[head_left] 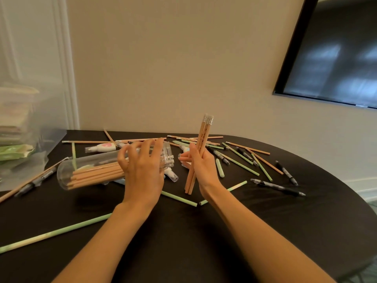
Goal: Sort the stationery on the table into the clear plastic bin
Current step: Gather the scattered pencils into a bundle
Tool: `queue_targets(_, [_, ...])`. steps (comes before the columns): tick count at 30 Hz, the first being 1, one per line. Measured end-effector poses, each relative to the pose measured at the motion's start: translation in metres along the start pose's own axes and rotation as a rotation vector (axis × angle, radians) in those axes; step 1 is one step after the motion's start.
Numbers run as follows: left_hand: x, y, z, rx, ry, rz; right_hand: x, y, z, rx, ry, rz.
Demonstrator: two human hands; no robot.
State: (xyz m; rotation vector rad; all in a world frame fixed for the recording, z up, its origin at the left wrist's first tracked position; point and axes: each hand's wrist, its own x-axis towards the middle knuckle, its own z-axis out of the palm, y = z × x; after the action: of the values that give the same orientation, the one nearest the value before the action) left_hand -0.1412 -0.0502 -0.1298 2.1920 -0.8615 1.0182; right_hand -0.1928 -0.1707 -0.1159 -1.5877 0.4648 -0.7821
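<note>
Left hand (142, 172): fingers curled over clear canister (85, 170), steadying it on its side | Right hand (201, 166): grips pencil bundle (204, 135) upright, tips on table (224, 231), probably squaring ends | Clear plastic bin (24, 123): table's left edge.

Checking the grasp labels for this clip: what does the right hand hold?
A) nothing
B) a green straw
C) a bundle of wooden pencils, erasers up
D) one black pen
C: the right hand grips a few wooden pencils nearly upright, with the eraser ends on top, while the left hand grips the clear tube that lies on its side.
</note>
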Motion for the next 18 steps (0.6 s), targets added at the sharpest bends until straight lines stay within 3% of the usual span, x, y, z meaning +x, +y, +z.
queue_targets(5, [-0.003,0.001,-0.003,0.046,-0.12,-0.006,-0.003,0.0,-0.012,-0.269,0.163,-0.016])
queue_targets(8, [-0.007,0.0,-0.006,0.005,-0.175,-0.014,-0.005,0.001,-0.018,-0.258,0.206,0.004])
queue_targets(10, [-0.007,-0.001,-0.007,-0.017,-0.187,-0.021,-0.005,-0.007,-0.022,-0.15,0.249,0.04])
queue_targets(15, [-0.006,0.001,-0.008,-0.041,-0.206,-0.029,-0.005,-0.035,-0.021,0.373,0.23,0.154])
queue_targets(18, [-0.006,0.002,-0.006,-0.048,-0.151,-0.005,-0.009,-0.041,-0.01,0.423,0.124,0.178])
